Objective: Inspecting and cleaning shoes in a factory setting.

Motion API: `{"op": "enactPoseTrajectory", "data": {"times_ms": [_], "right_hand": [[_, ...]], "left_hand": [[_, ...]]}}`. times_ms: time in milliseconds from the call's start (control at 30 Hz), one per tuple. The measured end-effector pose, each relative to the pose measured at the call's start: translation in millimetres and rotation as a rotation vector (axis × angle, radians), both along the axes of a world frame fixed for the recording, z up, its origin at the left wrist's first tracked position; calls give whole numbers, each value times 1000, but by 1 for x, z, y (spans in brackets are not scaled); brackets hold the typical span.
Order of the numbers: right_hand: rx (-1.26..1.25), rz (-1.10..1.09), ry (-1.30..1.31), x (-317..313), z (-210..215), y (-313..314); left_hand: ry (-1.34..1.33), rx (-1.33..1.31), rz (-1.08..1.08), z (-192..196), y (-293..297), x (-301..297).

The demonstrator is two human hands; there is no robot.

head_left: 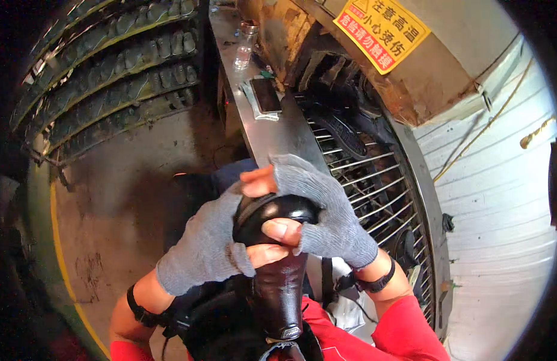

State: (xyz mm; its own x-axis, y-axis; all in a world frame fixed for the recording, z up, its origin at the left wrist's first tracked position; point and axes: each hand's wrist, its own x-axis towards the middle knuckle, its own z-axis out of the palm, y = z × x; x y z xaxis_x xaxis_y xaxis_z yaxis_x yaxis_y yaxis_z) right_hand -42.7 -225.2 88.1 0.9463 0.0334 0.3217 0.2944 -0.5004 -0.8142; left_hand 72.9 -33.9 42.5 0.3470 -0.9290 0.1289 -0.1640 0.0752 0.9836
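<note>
Head view: both hands, in grey fingerless gloves, are clamped on a glossy black shoe (278, 265) held close to the person's chest. The left hand (209, 246) wraps its near side, thumb pressed on top; the right hand (326, 213) curls over its rounded end. Beyond the shoe runs a steel worktop (278, 135) with a phone (266, 95) and a clear bottle (244, 51); right of the shoe, a wire rack (374, 180).

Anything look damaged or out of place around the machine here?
The housing above the wire rack looks rusted and flaking near the yellow sign. A phone lies loose on the metal ledge. Nothing spilled.
</note>
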Motion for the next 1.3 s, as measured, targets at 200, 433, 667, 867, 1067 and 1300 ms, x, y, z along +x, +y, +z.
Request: {"op": "enactPoseTrajectory", "data": {"times_ms": [200, 433, 667, 867, 1067, 1300], "right_hand": [[473, -98, -63, -14, -18, 0], [502, -354, 362, -59, -80, 49], [683, -363, 718, -100, -64, -11], [1269, -440, 935, -109, -83, -35], [803, -371, 554, -94, -82, 10], [264, -274, 212, -108, -123, 25]], "left_hand": [[-181, 99, 393, 43, 17, -16], [-248, 14, 834, 15, 8, -5], [-122, 377, 525, -22, 21, -52], [-303, 379, 402, -51, 37, -88], [-161, 208, 611, -17, 33, -89], [-245, 173, 372, 11, 31, -18]]}}
